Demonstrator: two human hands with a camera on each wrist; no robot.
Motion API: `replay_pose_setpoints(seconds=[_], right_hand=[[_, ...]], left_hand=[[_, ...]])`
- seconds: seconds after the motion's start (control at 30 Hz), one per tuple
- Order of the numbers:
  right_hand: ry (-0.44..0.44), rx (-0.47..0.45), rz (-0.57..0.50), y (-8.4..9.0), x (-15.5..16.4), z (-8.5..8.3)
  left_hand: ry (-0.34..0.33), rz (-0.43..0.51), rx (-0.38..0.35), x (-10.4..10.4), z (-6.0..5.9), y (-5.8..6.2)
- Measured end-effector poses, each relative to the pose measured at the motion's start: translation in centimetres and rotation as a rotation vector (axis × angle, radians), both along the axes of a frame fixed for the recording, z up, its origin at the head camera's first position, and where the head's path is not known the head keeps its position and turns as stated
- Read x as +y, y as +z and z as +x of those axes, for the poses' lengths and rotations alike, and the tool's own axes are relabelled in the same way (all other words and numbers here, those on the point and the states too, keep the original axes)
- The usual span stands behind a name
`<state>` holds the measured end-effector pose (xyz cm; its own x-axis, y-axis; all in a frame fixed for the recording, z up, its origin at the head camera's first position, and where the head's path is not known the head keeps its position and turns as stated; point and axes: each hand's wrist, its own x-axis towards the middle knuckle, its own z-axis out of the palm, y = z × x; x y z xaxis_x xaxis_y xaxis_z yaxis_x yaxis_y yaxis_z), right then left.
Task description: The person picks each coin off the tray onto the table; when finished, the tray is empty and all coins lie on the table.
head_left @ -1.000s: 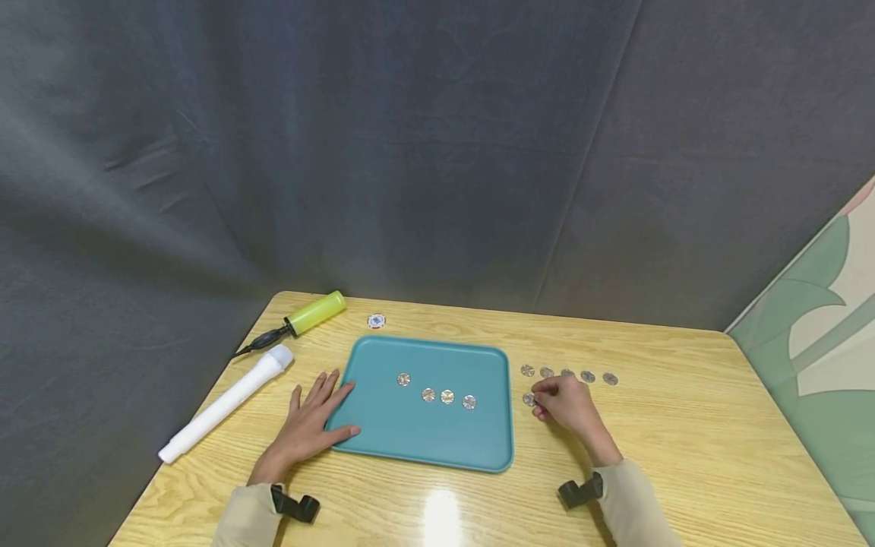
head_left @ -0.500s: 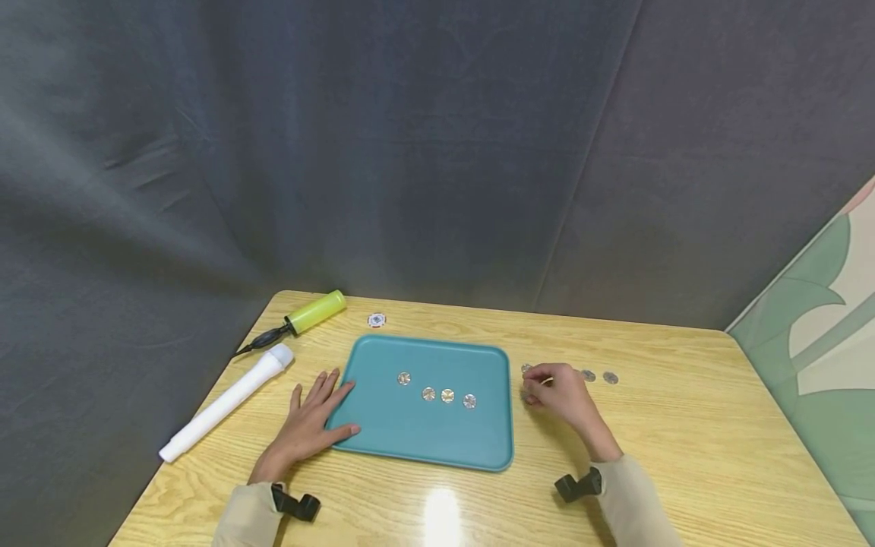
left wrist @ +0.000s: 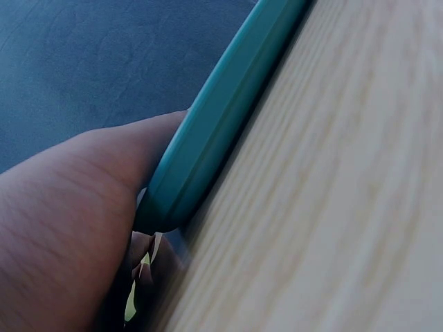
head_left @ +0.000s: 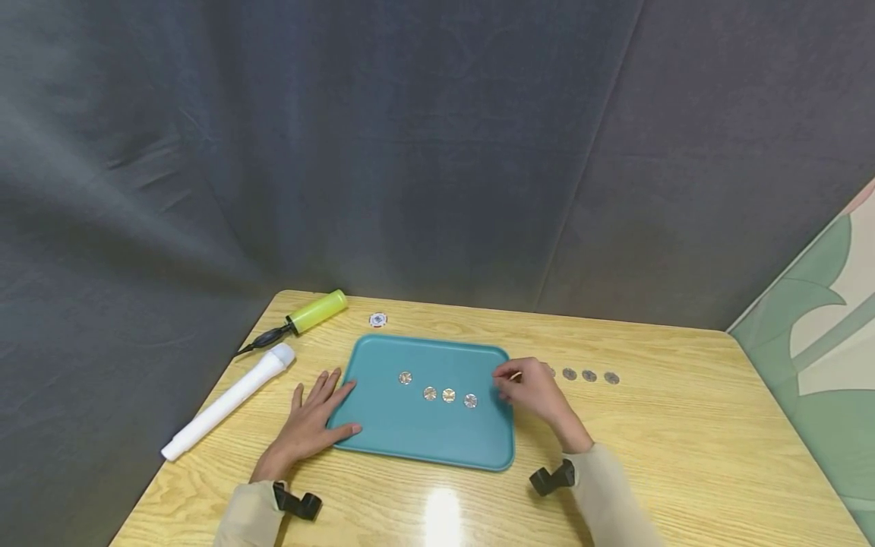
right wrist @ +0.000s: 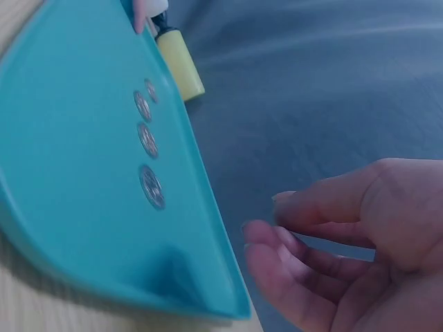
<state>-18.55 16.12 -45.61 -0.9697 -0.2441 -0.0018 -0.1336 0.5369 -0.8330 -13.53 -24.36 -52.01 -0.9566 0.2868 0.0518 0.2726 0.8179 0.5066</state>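
Note:
A teal tray (head_left: 383,444) lies mid-table with several silver coins (head_left: 448,395) in a slanted row on it. My right hand (head_left: 504,377) hovers over the tray's right edge, thumb and fingers pinched on what looks like a coin. In the right wrist view its curled fingers (right wrist: 266,214) hang beside the tray (right wrist: 69,173) and its coins (right wrist: 151,187). More coins (head_left: 589,375) lie in a row on the table to the right. My left hand (head_left: 311,422) lies flat, fingers straight against the tray's left edge; the left wrist view shows it (left wrist: 69,207) against the rim (left wrist: 221,117).
A white tube (head_left: 225,403) lies at the table's left edge. Behind it are a yellow-green cylinder (head_left: 316,311) with a black cord and a round chip (head_left: 377,320). A dark curtain hangs behind the wooden table (head_left: 683,456). A patterned board (head_left: 813,334) stands at the right.
My right hand has lifted from the loose coins on the table and moved left to the tray's right edge. The left hand and the tray have stayed put.

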Motion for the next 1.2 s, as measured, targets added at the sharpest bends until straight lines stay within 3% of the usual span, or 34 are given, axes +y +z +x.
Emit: replay_pose_setpoints(seconds=[0.43, 0.63, 1.2], right_hand=[[0.072, 0.021, 0.103, -1.6, -3.0, 0.1], [0.050, 0.064, 0.175, -2.7, -3.7, 0.2], [-0.030, 0.116, 0.194, -3.9, -4.8, 0.7]], left_hand=[[0.003, -0.001, -0.016, 0.0, 0.0, 0.0], [0.004, 0.013, -0.030, 0.1, 0.0, 0.1], [0.000, -0.001, -0.019, -0.1, -0.1, -0.2]])
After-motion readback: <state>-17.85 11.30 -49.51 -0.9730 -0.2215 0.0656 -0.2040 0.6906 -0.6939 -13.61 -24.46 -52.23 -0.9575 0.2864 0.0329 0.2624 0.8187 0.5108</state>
